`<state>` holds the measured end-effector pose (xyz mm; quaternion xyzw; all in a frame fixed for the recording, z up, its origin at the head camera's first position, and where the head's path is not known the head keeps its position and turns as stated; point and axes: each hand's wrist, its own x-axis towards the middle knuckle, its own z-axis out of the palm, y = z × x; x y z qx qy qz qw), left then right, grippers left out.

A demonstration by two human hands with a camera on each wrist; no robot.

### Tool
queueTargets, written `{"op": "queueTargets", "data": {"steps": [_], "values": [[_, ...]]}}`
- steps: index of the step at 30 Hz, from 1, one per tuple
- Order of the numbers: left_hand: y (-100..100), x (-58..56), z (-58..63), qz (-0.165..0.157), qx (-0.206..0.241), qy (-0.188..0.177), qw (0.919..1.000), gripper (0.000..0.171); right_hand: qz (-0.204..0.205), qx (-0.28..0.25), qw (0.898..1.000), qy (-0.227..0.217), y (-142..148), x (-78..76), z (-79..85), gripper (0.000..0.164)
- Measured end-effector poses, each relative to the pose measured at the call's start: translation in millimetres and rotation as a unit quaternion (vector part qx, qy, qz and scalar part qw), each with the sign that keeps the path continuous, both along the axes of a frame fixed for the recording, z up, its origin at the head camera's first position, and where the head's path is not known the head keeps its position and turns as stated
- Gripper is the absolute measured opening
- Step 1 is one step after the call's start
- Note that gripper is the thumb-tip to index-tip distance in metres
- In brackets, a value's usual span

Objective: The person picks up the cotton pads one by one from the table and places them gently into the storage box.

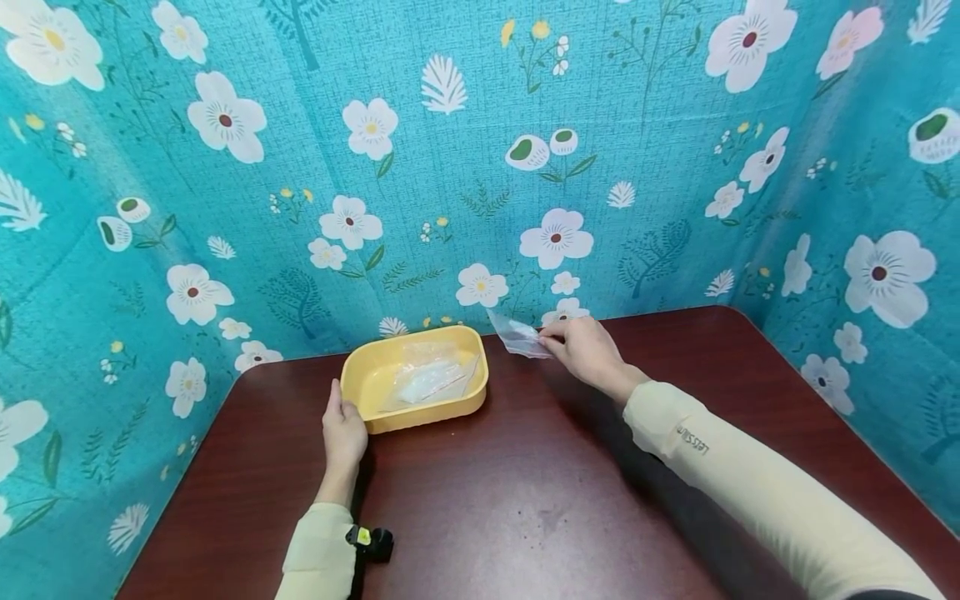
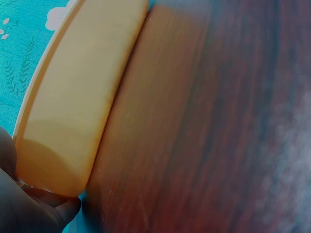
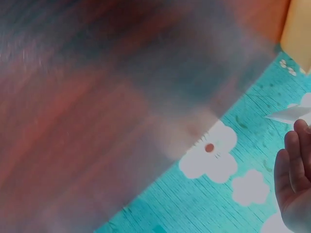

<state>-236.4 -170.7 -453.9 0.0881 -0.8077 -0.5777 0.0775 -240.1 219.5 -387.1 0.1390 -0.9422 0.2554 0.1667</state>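
Observation:
A shallow yellow plastic basin (image 1: 423,415) sits at the back of the table. My left hand (image 1: 345,432) grips its left end. In the left wrist view, the thumb lies by the rim and fingertips (image 2: 68,211) show at the lower corner. Inside the basin lie clear plastic bags (image 1: 433,382) with whitish contents; how many cannot be told. To the right of the basin, my right hand (image 1: 588,354) pinches a small clear plastic bag (image 1: 519,337) by its right end, above the table. Only a pale corner of that bag (image 3: 287,115) shows in the right wrist view.
The dark reddish-brown table (image 1: 480,508) has rounded back corners. A turquoise flowered cloth (image 1: 450,192) hangs right behind it and along both sides. A small black device (image 1: 372,542) is strapped at the left wrist.

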Motion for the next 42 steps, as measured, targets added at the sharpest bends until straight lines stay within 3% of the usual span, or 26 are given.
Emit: {"op": "queueTargets", "data": {"steps": [6,17,32,42], "values": [[-3,0.1,1.1,0.004,-0.008,0.001,1.0000,0.056,0.005,0.006,1.000,0.019,0,1.0,13.6,0.007],[0,0.4,-0.1,0.002,-0.005,-0.008,1.0000,0.055,-0.001,0.022,0.999,0.025,-7,1.7,19.7,0.009],[-1,1.8,0.3,0.001,-0.011,-0.006,0.9999,0.054,0.057,0.042,0.997,0.023,-80,-6.3,22.4,0.012],[-1,0.7,-0.6,0.003,-0.008,0.000,1.0000,0.055,0.048,0.068,0.996,0.028,-118,-15.7,11.0,0.014]]}}
